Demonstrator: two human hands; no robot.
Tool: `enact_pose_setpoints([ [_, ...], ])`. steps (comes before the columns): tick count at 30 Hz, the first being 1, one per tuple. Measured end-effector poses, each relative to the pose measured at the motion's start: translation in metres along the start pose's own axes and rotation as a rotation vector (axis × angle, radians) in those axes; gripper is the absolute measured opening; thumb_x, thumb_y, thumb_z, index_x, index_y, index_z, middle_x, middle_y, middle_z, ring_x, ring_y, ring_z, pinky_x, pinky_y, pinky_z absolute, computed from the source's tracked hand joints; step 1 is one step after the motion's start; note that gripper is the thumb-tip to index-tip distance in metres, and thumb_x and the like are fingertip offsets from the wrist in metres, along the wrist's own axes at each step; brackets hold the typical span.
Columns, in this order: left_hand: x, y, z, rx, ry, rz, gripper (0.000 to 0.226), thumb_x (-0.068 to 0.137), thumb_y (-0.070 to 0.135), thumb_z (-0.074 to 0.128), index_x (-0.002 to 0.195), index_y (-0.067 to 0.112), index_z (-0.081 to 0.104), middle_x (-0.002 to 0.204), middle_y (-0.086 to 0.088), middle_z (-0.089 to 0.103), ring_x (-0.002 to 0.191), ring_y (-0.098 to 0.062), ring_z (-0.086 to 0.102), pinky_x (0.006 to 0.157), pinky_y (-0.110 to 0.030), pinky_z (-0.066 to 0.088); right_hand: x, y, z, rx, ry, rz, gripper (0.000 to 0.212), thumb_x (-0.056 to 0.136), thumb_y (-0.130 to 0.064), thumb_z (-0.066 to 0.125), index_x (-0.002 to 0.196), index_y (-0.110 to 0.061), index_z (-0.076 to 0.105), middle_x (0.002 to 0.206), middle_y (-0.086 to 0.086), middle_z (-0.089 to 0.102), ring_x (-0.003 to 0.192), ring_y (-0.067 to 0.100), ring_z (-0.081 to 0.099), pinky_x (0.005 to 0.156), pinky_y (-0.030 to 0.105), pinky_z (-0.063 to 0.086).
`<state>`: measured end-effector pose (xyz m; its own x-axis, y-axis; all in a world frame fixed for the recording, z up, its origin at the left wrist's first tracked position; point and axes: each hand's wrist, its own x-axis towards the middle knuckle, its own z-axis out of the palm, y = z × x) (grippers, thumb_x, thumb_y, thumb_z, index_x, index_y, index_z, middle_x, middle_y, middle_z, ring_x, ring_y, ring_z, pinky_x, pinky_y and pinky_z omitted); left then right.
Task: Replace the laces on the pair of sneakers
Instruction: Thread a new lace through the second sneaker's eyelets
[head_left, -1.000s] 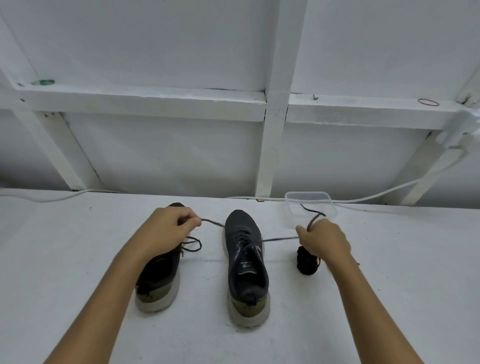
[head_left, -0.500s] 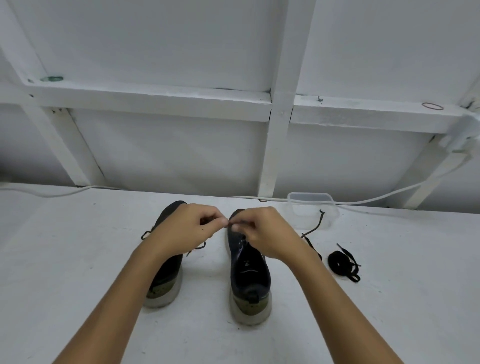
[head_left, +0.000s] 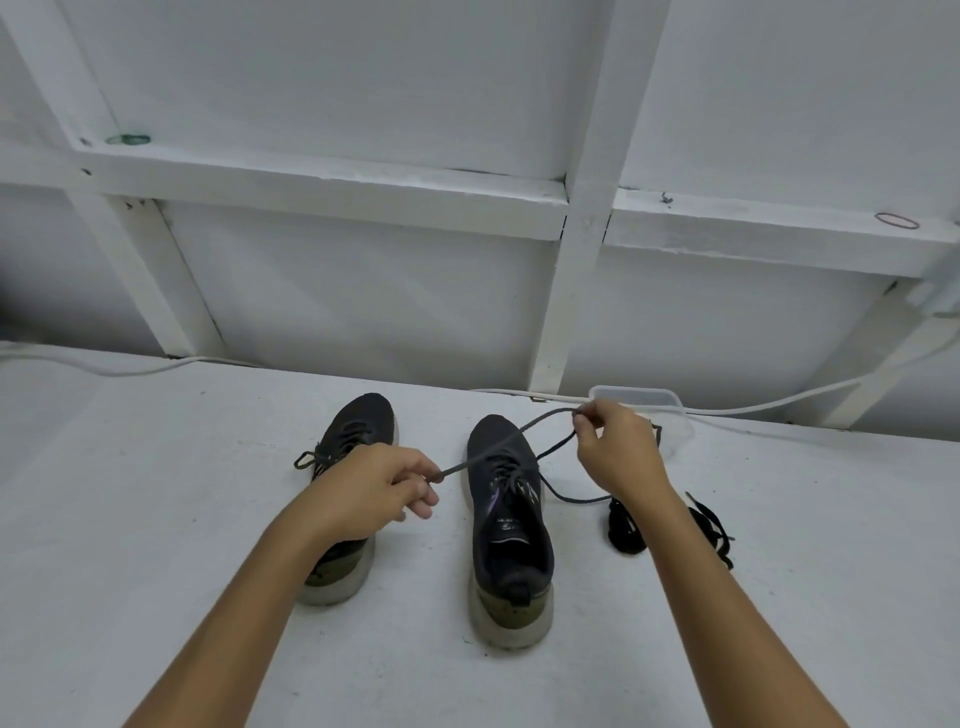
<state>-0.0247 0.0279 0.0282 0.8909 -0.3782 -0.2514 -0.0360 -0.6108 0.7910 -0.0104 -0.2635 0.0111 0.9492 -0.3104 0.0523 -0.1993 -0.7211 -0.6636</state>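
Two dark sneakers stand side by side on the white table (head_left: 156, 519), heels toward the person and toes toward the white framed wall (head_left: 363, 291). The left sneaker (head_left: 358, 421) lies partly under the left hand (head_left: 371, 491), so that only its toe, part of its lacing and a bit of its heel sole show. The right sneaker (head_left: 506, 525) sits between the two forearms, in full view, its long axis running almost straight away from the person.

A grey lace (head_left: 506, 441) rises from the right sneaker's eyelets and spans the gap between the hands. The left hand pinches one end of it between thumb and forefinger, just left of the sneaker's toe, with the other fingers curled loosely below. From there the lace climbs up and to the right over the toe to the right hand (head_left: 618, 452), which pinches it at its highest point with fingertips (head_left: 584, 415) held above and to the right of the toe. There the lace folds back into a long loop, running down to the eyelets and then trailing right toward the right wrist.

Just right of the right forearm a bundle of black laces (head_left: 626, 530) lies on the table, part of it hidden by the arm. A clear plastic container (head_left: 670, 410) stands behind the right hand, near the wall. A white cable (head_left: 130, 370) runs along the table's far edge.
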Motion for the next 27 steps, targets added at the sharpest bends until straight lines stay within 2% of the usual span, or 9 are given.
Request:
enact_pose_setpoints([
  [2,0.003,0.001,0.012,-0.197,0.060,-0.021,0.020,0.100,0.008,0.053,0.104,0.018,0.069,0.094,0.008,0.078,0.089,-0.004,0.073,0.072,-0.017,0.056,-0.010,-0.002,0.005,-0.020,-0.036,-0.005,0.044,0.097,-0.038,0.062,0.137,-0.021,0.054,0.117,-0.004,0.066,0.108,0.020,0.061,0.084,0.033,0.044],
  [4,0.005,0.004,0.025,-0.408,0.103,-0.034,0.017,0.100,0.009,0.056,0.102,0.015,0.072,0.097,0.005,0.078,0.093,-0.004,0.073,0.074,-0.018,0.057,-0.023,-0.003,0.011,-0.002,-0.039,-0.029,0.057,0.093,-0.045,0.067,0.141,-0.023,0.048,0.118,-0.004,0.063,0.106,0.017,0.059,0.085,0.033,0.044],
  [8,0.011,0.003,0.050,-0.482,0.254,-0.037,0.015,0.095,0.020,0.066,0.098,0.030,0.077,0.087,0.018,0.075,0.077,0.008,0.064,0.064,-0.009,0.049,-0.050,-0.008,0.016,0.039,-0.104,-0.188,0.016,0.089,-0.043,0.071,0.101,-0.038,0.061,0.102,-0.018,0.060,0.076,0.003,0.060,0.073,0.025,0.045],
  [11,0.015,0.000,0.072,-0.576,0.332,-0.093,0.013,0.094,0.019,0.067,0.096,0.029,0.075,0.083,0.012,0.074,0.073,0.007,0.063,0.058,-0.009,0.047,-0.062,-0.005,0.017,-0.035,-0.239,-0.313,0.012,0.087,-0.039,0.071,0.082,-0.046,0.063,0.098,-0.021,0.056,0.083,-0.001,0.059,0.071,0.017,0.044],
  [13,0.016,-0.003,0.084,-0.631,0.360,-0.117,0.012,0.093,0.016,0.068,0.097,0.025,0.074,0.087,0.007,0.074,0.075,0.005,0.065,0.059,-0.011,0.048,-0.065,-0.003,0.020,-0.093,-0.292,-0.329,0.004,0.089,-0.039,0.070,0.090,-0.043,0.071,0.098,-0.022,0.052,0.088,0.000,0.056,0.075,0.021,0.048],
  [15,0.015,-0.005,0.092,-0.688,0.381,-0.131,0.009,0.093,0.012,0.068,0.097,0.019,0.072,0.089,0.002,0.075,0.077,0.001,0.067,0.062,-0.015,0.049,-0.067,-0.002,0.026,-0.125,-0.294,-0.325,0.013,0.091,-0.039,0.070,0.102,-0.038,0.076,0.096,-0.021,0.050,0.090,0.002,0.054,0.080,0.025,0.049],
  [17,0.016,-0.006,0.098,-0.719,0.392,-0.126,0.008,0.093,0.009,0.068,0.097,0.015,0.071,0.087,0.002,0.076,0.078,-0.003,0.068,0.063,-0.016,0.050,-0.067,-0.004,0.030,-0.133,-0.283,-0.322,0.018,0.091,-0.041,0.070,0.108,-0.036,0.077,0.095,-0.018,0.051,0.090,0.004,0.054,0.077,0.021,0.046],
  [21,0.017,-0.005,0.103,-0.751,0.402,-0.090,0.007,0.091,0.004,0.069,0.095,0.010,0.070,0.081,0.002,0.075,0.072,-0.001,0.068,0.059,-0.012,0.048,-0.068,-0.005,0.035,-0.100,-0.247,-0.299,0.019,0.092,-0.043,0.070,0.107,-0.035,0.079,0.094,-0.014,0.052,0.086,0.004,0.053,0.064,0.010,0.034],
  [27,0.019,-0.009,0.105,-0.760,0.402,-0.043,0.006,0.091,0.005,0.070,0.095,0.010,0.071,0.082,0.002,0.077,0.075,-0.002,0.070,0.060,-0.010,0.048,-0.070,-0.004,0.038,-0.036,-0.225,-0.290,0.015,0.091,-0.038,0.073,0.103,-0.032,0.080,0.091,-0.012,0.053,0.084,0.005,0.054,0.065,0.008,0.036],
])
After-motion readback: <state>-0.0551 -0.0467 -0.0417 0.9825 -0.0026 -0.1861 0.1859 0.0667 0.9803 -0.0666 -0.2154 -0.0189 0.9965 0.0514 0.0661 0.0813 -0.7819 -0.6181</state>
